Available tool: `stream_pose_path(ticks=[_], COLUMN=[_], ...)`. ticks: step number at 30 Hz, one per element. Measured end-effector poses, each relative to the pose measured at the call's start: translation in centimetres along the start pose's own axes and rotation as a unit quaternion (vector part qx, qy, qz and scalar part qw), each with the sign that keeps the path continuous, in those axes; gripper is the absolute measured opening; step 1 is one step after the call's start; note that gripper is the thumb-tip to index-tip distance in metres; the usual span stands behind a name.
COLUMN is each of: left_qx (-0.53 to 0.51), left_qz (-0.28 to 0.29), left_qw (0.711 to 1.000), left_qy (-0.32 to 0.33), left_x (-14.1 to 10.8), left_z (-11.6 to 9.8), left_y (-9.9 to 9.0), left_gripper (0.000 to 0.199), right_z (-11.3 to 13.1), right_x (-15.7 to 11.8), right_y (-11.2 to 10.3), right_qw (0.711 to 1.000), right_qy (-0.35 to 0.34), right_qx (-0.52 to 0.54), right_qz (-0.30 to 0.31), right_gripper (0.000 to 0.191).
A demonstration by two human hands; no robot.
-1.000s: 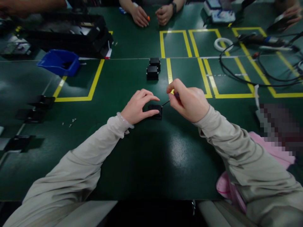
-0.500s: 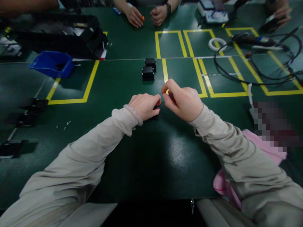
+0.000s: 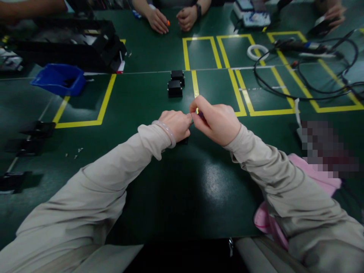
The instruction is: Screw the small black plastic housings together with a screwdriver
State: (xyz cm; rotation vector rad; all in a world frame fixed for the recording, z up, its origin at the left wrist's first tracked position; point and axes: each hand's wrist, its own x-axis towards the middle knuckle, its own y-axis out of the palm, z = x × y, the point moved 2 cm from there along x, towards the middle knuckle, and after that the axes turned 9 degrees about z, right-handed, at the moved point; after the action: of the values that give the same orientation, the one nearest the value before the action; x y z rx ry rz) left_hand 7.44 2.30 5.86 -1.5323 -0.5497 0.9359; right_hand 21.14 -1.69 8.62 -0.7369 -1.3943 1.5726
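My left hand [image 3: 176, 125] is closed over a small black part [image 3: 184, 141] on the green table; only its lower edge shows below my fingers. Close beside it, my right hand [image 3: 217, 122] has thumb and forefinger pinched on a thin dark-shafted tool [image 3: 200, 113], mostly covered by the fingers, so its exact kind cannot be made out. The fingertips of both hands meet or nearly meet over the part. Beyond them stand two black box-shaped parts [image 3: 174, 88] with small silvery bits at their sides, one behind the other.
A blue bin [image 3: 58, 85] stands at the left, with small silvery screws [image 3: 76, 156] and black parts [image 3: 30, 146] nearer me. Black cable [image 3: 273, 89] and a white ring [image 3: 257, 52] lie at right, by pink cloth [image 3: 321, 174]. A co-worker's hands [image 3: 186, 18] rest opposite.
My left fingers have shifted toward the right fingertips, covering the tool's thin shaft that showed between the hands. The whole view has shifted slightly. The right hand keeps its pinch.
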Motion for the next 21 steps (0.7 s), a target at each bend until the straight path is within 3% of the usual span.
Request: stream_pose_path(ticks=[7,11,14,18,21], left_qx=[0.045,0.042,0.011,-0.067,-0.159], left_qz=[0.068,0.086,0.069,0.007,-0.038], left_qw=[0.996,0.995,0.997,0.997,0.986], left_qy=[-0.019,-0.035,-0.040,-0.038,-0.030], left_x=[-0.6,-1.0,-1.3,-2.7,-5.5], left_z=[-0.7,-0.8,-0.3,1.0,2.4], left_y=[-0.7,-1.0,-0.9,-0.3,0.5], left_gripper=[0.029,0.029,0.027,0.020,0.016], right_z=[-1.2,-2.3,-3.0,-3.4,-2.9], right_x=[0.1,0.2,0.3,0.5,0.5], right_y=[-0.4,-1.1,-1.6,-1.7,-0.9], right_qw=[0.996,0.967,0.929,0.863,0.880], right_qy=[-0.025,-0.098,-0.088,-0.092,-0.101], right_qx=[0.083,0.186,0.298,0.424,0.402], right_qz=[-0.024,-0.144,-0.200,-0.257,-0.233], right_gripper=[0.027,0.022,0.025,0.022,0.020])
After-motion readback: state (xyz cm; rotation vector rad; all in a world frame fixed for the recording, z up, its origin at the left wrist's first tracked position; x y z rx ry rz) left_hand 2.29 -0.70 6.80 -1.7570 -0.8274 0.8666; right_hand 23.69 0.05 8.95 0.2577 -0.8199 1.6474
